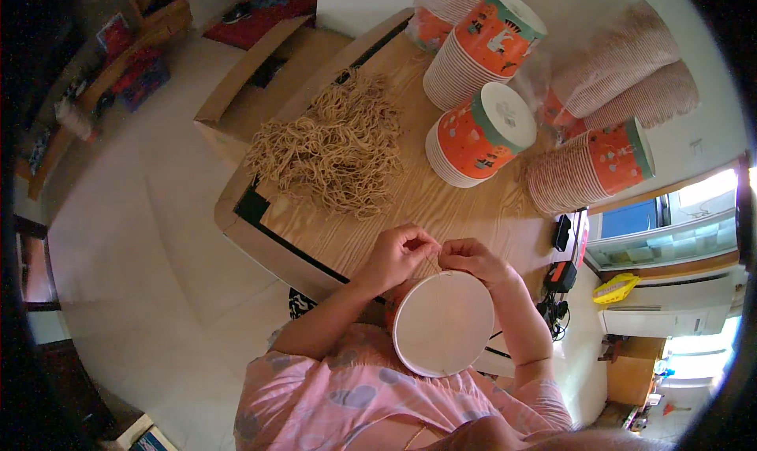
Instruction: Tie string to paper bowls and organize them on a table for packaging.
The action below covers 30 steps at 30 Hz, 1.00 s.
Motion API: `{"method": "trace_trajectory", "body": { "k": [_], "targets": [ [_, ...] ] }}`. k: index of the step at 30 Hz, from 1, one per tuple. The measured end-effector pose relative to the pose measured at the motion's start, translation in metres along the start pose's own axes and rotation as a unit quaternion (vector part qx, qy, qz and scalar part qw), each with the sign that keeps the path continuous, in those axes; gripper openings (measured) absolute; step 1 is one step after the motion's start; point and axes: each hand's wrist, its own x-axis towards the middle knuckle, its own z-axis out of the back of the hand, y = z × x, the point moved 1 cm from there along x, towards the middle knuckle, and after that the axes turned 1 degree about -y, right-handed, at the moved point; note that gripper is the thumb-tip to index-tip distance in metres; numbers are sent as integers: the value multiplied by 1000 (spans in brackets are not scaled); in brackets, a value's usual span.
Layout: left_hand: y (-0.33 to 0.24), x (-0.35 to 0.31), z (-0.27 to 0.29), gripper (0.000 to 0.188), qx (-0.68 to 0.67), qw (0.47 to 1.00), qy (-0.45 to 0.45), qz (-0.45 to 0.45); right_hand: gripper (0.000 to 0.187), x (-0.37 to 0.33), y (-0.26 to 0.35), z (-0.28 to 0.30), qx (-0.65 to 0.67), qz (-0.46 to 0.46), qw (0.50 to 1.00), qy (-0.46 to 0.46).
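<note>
A white-mouthed paper bucket [443, 325] rests against my lap at the table's edge, its round opening facing me. Just past its far rim, my left hand [398, 255] and my right hand [475, 262] meet with fingertips pinched together. Between the fingers runs a thin tan string, mostly hidden by them. Only a sliver of the bucket's orange side shows by my left wrist. A tangled heap of tan strings [335, 147] lies on the wooden table beyond my left hand.
Stacks of nested orange-and-green paper buckets [481, 139] stand at the table's far right, some in clear plastic. An open cardboard box [315, 53] sits beyond the heap. Black adapters and cables [561, 277] lie at the right edge. Pale floor [158, 238] stretches leftward.
</note>
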Motion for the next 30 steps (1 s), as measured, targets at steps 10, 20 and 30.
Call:
{"method": "trace_trajectory", "body": {
  "k": [10,20,30],
  "targets": [
    [2,0,9,5,-29,999,-33,19,15,9,-3,20,-78,12,989,128],
    [4,1,8,9,-16,999,-5,43,19,0,-1,5,15,34,997,61],
    [14,-2,17,20,65,995,78,23,6,8,-21,20,-135,101,986,8]
  ]
}}
